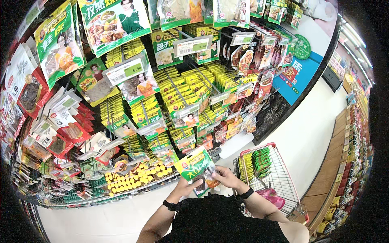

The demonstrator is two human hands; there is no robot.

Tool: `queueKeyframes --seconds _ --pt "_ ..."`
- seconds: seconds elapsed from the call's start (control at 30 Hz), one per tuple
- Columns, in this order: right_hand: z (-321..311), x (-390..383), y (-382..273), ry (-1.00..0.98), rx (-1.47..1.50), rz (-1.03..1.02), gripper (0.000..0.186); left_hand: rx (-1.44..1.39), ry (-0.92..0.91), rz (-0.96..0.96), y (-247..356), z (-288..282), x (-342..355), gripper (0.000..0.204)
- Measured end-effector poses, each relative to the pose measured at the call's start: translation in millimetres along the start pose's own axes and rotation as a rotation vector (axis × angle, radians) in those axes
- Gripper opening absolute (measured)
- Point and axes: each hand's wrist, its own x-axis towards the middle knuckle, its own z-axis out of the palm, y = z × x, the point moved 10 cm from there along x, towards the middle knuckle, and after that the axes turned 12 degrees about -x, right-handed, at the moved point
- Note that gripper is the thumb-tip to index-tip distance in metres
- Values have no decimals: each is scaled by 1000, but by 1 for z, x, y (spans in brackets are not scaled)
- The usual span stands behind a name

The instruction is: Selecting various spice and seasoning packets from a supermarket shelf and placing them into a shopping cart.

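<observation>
Partner: What have you got hold of?

Me: A green packet (197, 167), face up between both hands in front of my chest. My left hand (187, 188) pinches its lower left corner; my right hand (227, 177) pinches its right side. Both thumbs lie on the front. The fingers underneath are mostly hidden, so I can't tell how they're spread.

Partner: Any advice on that hold?

Me: I'd say grip by the edges, lightly, with the face flat and tipped toward the eyes. My thumbs cover part of the lower front, so sliding them outward should free more print. Squeezing hard would probably crease the film.

Partner: What's written on it?

Me: Big yellow characters on green, with a small emblem above. The finer print is too small for me.

Partner: And further out?

Me: To my right, the shopping cart (280, 175) holds green and yellow packets (262, 161) and a pink bag (271, 199). Ahead, the hanging rows of yellow packets (173, 90) carry the same sort of bold lettering, and the white-and-green price tags (193, 46) show large, readable digits. Yellow-capped containers (139, 178) line the low shelf. Farther off to the right, a blue poster (289, 81) bears white characters.
</observation>
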Motion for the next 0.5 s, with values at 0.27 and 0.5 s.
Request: queueKeyframes --seconds 0.27,0.5 --pt "16 -4 -15 -143 -350 -97 39 146 4 72 5 -12 -2 41" --pt "20 4 -37 -42 -74 -227 24 115 16 190 13 -37 -12 52"
